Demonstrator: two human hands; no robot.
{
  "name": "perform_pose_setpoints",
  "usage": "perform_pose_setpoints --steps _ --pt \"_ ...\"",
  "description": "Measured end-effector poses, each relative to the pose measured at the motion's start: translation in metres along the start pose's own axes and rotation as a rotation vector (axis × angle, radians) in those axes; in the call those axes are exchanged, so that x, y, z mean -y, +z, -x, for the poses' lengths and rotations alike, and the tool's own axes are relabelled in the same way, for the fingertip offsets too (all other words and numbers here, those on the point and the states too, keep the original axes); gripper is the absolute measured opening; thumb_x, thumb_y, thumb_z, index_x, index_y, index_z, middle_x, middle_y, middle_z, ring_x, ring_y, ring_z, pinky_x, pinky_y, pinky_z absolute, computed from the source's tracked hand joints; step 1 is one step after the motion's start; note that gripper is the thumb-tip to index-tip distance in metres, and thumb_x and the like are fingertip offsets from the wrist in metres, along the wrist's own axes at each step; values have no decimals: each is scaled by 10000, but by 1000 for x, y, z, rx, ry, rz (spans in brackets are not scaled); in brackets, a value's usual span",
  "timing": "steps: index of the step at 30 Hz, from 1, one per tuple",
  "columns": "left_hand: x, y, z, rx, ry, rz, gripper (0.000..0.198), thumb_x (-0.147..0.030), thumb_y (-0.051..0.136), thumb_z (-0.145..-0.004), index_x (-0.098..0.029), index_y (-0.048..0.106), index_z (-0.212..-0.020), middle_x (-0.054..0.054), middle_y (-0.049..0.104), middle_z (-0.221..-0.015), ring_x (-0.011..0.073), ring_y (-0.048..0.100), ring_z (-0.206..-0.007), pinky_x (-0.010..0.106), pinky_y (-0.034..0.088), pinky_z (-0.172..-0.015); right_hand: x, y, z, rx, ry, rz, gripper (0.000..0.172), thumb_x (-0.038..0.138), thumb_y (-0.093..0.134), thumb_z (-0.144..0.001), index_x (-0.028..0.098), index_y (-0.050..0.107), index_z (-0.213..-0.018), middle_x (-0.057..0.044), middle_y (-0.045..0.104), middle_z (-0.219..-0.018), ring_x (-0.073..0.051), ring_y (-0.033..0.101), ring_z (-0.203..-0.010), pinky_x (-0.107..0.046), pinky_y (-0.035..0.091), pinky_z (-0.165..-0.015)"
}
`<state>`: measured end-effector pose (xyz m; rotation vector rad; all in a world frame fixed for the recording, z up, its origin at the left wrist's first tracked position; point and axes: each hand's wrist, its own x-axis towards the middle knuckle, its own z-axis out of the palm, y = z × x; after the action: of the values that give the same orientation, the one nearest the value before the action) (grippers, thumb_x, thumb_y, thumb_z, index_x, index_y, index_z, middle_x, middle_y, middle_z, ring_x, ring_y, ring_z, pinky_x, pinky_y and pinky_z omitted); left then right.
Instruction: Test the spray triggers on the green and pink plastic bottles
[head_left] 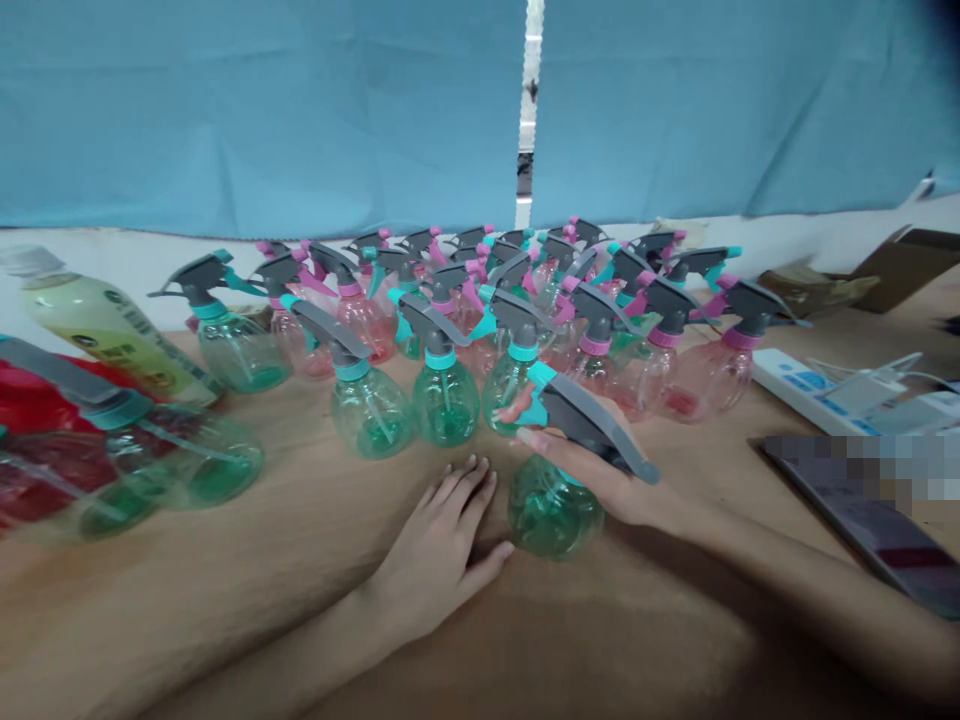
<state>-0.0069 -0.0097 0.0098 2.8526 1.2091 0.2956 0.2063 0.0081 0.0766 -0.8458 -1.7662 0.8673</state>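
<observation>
My right hand [600,470] is wrapped round the grey and teal trigger head of a green spray bottle [553,512] that stands on the wooden table [247,590] in front of me. My left hand [442,550] lies flat on the table just left of that bottle, fingers stretched out and holding nothing. Behind them stands a crowd of several small spray bottles: green ones [444,398] with teal collars in the front row, pink ones [705,375] with pink collars further back and to the right.
At the left edge are more green spray bottles [187,465], a red bag [45,440] and a tilted yellow-green drink bottle [112,335]. A white power strip [810,390] and a dark tablet [877,530] lie at the right. A blue curtain [300,110] hangs behind.
</observation>
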Motion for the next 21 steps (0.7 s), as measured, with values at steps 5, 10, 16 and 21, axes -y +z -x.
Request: perform_pose_setpoints --steps 5,10,16,21 --pt "0 -1 -1 9 2 -1 636 -505 451 -942 -73 385 -1404 183 417 -1459 310 371 -1351 480 352 -1074 2 0 0 21 -23 -42 105 339 558 -895 246 580 -938 -1 599 -848 -152 563 -742 -317 475 -725" --pt "-1 -1 -2 12 7 -11 652 -507 460 -939 -55 381 -1403 191 408 -1463 306 369 -1352 479 346 -1080 4 -1 -2 5 -50 -24 80 297 556 -896 228 558 -856 23 559 -773 -120 505 -677 -270 440 -656" --pt "0 -1 -1 7 0 16 637 -491 480 -934 -73 382 -1405 183 408 -1465 309 373 -1351 485 354 -1076 6 -3 -2 31 -64 -30 81 272 551 -897 224 543 -832 33 539 -741 -109 480 -640 -258 423 -619" --pt "0 -1 -1 13 2 -12 644 -498 474 -936 -65 382 -1403 188 409 -1462 305 371 -1352 480 349 -1080 -1 -4 -1 26 -59 -40 61 276 543 -897 229 553 -860 17 553 -782 -129 523 -687 -284 437 -662"
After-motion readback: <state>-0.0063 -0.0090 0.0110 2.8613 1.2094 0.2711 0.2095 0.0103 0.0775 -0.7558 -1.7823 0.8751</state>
